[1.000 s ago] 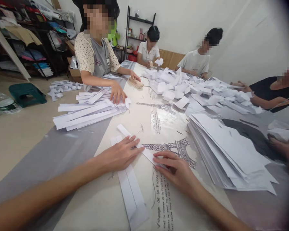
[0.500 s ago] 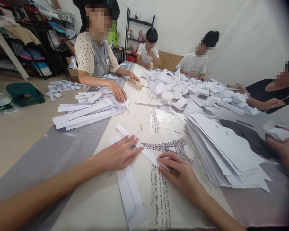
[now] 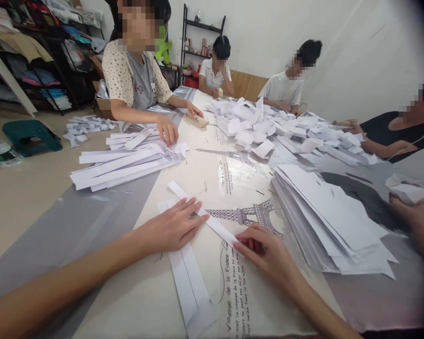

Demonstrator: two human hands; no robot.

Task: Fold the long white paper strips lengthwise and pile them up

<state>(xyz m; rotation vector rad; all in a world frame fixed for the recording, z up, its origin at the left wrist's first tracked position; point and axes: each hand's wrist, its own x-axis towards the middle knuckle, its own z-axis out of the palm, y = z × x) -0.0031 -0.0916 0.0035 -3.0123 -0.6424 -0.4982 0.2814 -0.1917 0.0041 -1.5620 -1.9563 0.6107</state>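
Observation:
My left hand (image 3: 176,227) lies flat with its fingers stretched out, pressing on paper on the table. Under its fingertips runs a narrow white paper strip (image 3: 222,230), slanting from upper left to lower right. My right hand (image 3: 268,254) pinches the lower right end of that strip between thumb and fingers. A wider white folded paper (image 3: 188,275) with a lengthwise line stretches toward me from beneath my left hand, crossing under the narrow strip. My left palm hides where the two papers cross.
A thick stack of white sheets (image 3: 325,221) sits at the right. Long paper strips (image 3: 123,162) lie at the left, where a co-worker's hand (image 3: 167,129) rests. A heap of folded paper pieces (image 3: 261,122) covers the far table. Other people sit around it.
My right hand's fingers have drawn closer together at the strip's end, now in a tighter pinch. My left hand stays in place. The view has shifted slightly.

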